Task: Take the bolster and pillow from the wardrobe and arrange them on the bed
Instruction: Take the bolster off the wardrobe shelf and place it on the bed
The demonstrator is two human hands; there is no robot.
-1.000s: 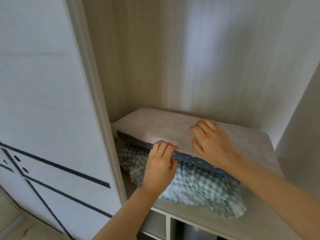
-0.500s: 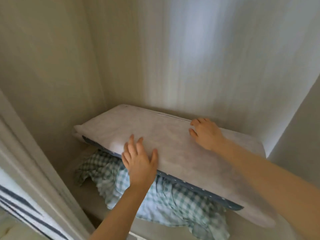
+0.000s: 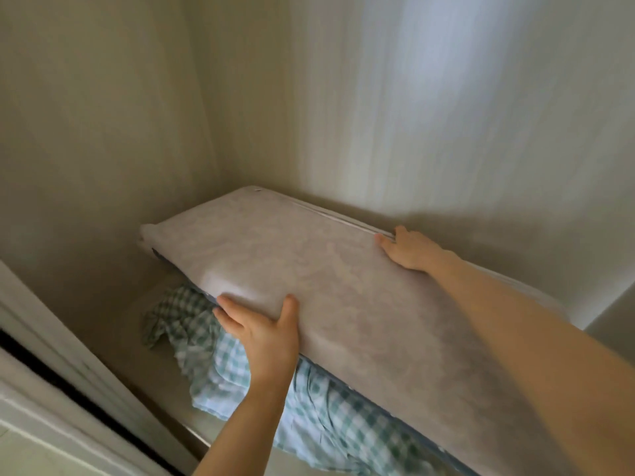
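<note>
A long pale grey pillow with a dark blue dotted underside lies across the wardrobe shelf, resting on a green-and-white checked bundle. My left hand grips the pillow's near edge, thumb on top and fingers underneath. My right hand curls over the pillow's far edge by the zip seam, next to the back wall. I cannot tell whether the checked bundle is the bolster.
The wardrobe's beige side wall stands close on the left and the back panel just behind the pillow. The shelf's front edge and the door frame lie at lower left.
My left hand slid from the pillow's top down to its near edge and took hold. My right hand reached farther back to the far edge. The view moved closer in.
</note>
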